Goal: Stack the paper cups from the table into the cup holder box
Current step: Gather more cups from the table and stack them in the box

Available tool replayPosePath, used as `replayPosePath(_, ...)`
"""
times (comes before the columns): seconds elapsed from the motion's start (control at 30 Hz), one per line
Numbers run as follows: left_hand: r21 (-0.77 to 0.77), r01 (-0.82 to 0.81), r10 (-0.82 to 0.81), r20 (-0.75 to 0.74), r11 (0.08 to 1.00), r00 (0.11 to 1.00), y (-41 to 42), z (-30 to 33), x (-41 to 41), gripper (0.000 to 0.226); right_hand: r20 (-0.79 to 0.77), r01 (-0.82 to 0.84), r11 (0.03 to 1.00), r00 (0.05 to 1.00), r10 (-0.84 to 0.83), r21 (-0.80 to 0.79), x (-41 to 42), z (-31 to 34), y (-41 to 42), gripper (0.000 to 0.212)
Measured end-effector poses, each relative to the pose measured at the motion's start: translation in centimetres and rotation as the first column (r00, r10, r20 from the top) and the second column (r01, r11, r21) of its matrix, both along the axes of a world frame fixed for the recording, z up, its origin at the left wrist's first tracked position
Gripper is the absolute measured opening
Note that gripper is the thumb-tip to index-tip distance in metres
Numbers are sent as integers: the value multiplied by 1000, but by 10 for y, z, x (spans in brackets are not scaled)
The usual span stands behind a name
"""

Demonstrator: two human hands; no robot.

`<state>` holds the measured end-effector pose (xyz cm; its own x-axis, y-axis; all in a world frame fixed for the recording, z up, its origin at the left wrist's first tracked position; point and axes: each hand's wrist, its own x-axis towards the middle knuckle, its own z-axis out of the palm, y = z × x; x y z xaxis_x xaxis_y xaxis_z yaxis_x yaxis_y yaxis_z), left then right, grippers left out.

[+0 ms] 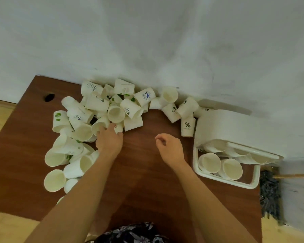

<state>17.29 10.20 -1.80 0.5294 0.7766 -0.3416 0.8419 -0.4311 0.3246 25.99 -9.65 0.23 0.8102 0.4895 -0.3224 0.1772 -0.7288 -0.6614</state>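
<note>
Several white paper cups [96, 113] lie heaped across the left and back of the brown table [144, 186], some printed with green or black marks. My left hand [109, 139] reaches into the heap and its fingers close round a small cup [119, 127] at the pile's near edge. My right hand [168, 148] hovers over the table's middle, fingers loosely curled, holding nothing. The white cup holder box [226, 127] stands at the right with its lid part open; cups [221, 165] lie nested inside its front opening.
An upright cup with a percent sign [188, 127] stands just left of the box. A dark hole [49, 97] marks the table's far left corner. A grey wall rises behind the table. A dark mop head [269, 193] lies on the floor at the right.
</note>
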Motion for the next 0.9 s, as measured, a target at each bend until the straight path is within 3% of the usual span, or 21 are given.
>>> replayPosePath(0.2,-61,40,-36,77,997,996,29,-13,0,44,-142,97,995,985,-97,-5,4,-11,68,20)
replayPosePath(0.47,29,47,-53,238,998,970,62,-6,6,13,-264,321,947,917,-300,36,16,-30,132,27)
replayPosePath(0.7,50,130,-139,335,990,932,66,11,-2,30,-412,485,869,815,-407,100,25,-40,153,7)
replayPosePath(0.9,-32,141,-119,372,990,920,47,29,-6,39,-376,539,810,817,-437,231,11,-14,112,16)
